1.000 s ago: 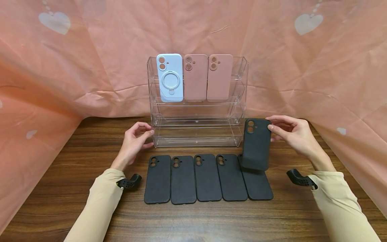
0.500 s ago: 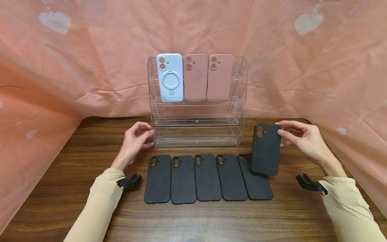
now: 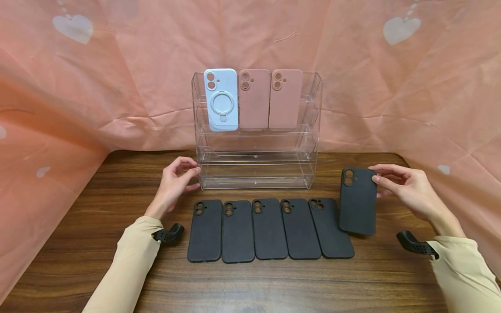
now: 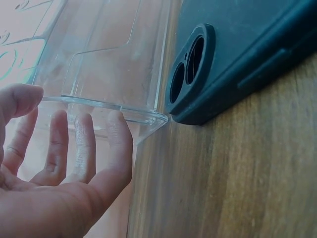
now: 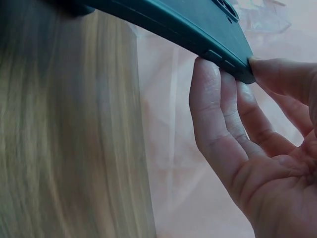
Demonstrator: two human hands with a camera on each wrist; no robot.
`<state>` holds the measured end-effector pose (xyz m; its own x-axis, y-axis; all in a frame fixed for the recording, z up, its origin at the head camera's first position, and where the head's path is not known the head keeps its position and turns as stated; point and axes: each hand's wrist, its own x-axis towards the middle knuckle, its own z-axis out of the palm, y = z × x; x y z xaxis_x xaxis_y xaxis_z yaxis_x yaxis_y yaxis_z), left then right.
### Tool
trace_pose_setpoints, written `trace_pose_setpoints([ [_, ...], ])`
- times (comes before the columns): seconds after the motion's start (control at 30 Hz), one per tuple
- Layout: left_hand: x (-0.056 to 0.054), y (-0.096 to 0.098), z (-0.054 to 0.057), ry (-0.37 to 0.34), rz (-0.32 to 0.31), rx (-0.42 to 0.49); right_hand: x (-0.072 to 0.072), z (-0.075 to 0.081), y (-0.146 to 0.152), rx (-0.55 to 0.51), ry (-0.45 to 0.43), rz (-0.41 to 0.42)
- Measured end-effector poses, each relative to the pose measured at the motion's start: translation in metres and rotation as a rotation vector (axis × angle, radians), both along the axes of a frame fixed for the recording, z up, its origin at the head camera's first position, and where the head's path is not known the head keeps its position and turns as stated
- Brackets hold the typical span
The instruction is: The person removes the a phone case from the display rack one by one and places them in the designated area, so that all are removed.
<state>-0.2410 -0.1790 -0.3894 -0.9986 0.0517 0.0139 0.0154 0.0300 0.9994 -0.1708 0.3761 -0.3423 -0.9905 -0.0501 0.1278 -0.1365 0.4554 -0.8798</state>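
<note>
In the head view my right hand (image 3: 407,187) pinches a black phone case (image 3: 358,202) by its upper right corner. The case is raised, camera cutout at the top, and overlaps the rightmost case of a row of several black phone cases (image 3: 238,232) lying on the table. Seen from the right wrist, the thumb is on one face and the fingertips (image 5: 205,69) lie along the buttoned edge. My left hand (image 3: 174,184) has its fingertips at the left side of a clear tiered display stand (image 3: 254,183); in the left wrist view its loosely bent fingers (image 4: 119,129) lie along the side panel.
On the stand's top tier stand a white phone case (image 3: 221,119) with a ring and two pink phone cases (image 3: 253,104). Pink cloth (image 3: 156,65) encloses the back and sides of the wooden table (image 3: 250,287). A black wrist mount (image 3: 416,244) sticks out by the right sleeve.
My right hand has carried the black phone case to the right and toward me, away from the stand, uncovering more of the rightmost case in the row. The left hand has stayed at the stand.
</note>
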Motion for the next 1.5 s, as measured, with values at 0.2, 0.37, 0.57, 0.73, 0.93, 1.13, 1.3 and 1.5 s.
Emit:
trace_pose_setpoints([
  [0.2,-0.001,0.000,0.000,0.000,0.003,-0.003,0.002,-0.007,0.012,-0.044,0.001,0.059],
  [0.37,-0.001,0.001,-0.001,-0.003,0.003,0.001,0.004,-0.010,0.019,-0.013,-0.017,0.091],
  [0.57,-0.001,0.000,-0.001,-0.002,0.002,-0.002,0.007,-0.013,0.025,0.037,-0.058,0.094],
  [0.73,-0.001,0.000,-0.001,-0.006,0.004,-0.001,0.007,-0.018,0.026,0.055,-0.068,0.119],
  [0.93,-0.001,0.000,-0.001,-0.007,0.001,0.010,0.006,-0.025,0.025,0.039,-0.108,0.140],
  [1.13,-0.001,0.000,-0.001,-0.004,-0.004,0.012,0.004,-0.032,0.026,0.024,-0.138,0.139],
  [1.3,-0.001,0.000,-0.001,-0.003,0.000,0.010,0.003,-0.036,0.029,0.007,-0.159,0.164],
  [1.5,-0.001,0.000,-0.001,-0.004,0.001,0.007,0.001,-0.041,0.030,0.025,-0.184,0.195],
])
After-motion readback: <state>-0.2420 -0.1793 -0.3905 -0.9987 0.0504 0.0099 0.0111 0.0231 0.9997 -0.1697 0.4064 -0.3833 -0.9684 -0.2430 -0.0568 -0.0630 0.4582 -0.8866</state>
